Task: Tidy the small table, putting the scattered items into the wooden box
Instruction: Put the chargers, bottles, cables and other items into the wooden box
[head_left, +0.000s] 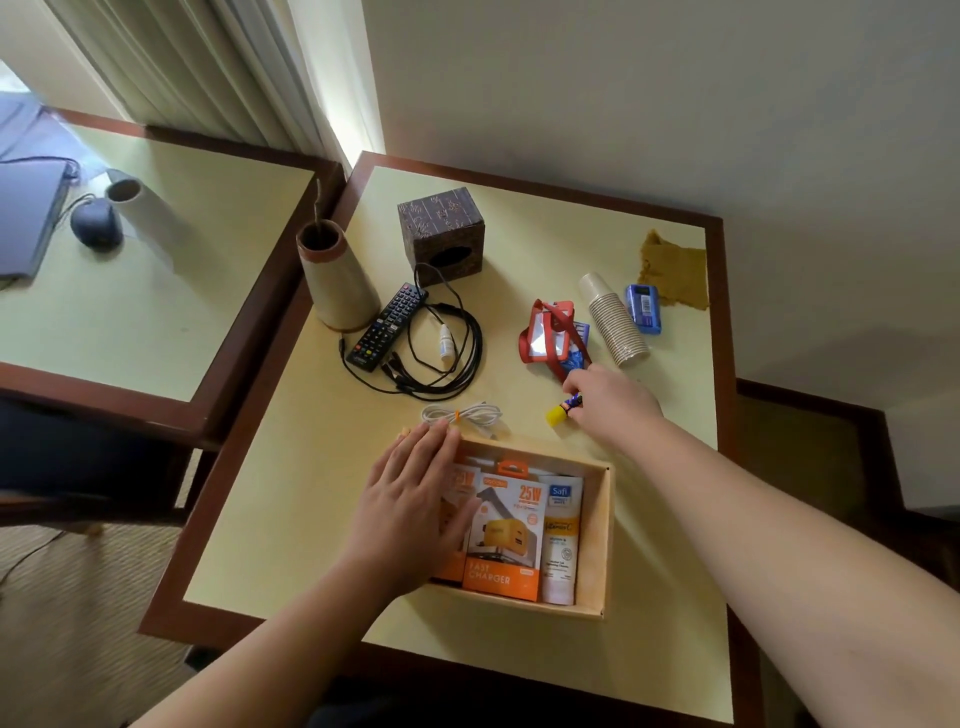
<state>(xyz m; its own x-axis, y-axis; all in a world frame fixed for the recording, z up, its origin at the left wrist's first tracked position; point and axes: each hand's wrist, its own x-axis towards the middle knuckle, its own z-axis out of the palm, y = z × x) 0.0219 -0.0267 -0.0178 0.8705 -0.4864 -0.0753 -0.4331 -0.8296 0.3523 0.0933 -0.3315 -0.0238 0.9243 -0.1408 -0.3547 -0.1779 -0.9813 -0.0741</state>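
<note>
Both bare forearms reach in from the near edge. The left hand (415, 493) lies flat, palm down, fingers straight and together pointing far, thumb spread to the right. The right hand (613, 402) is stretched farther out on the right, fingers curled in a pinch, knuckles up, wrist straight.

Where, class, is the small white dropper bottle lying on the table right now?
In the head view, the dropper bottle lies left of centre, inside the loops of the black cable, just right of the remote control.
</note>
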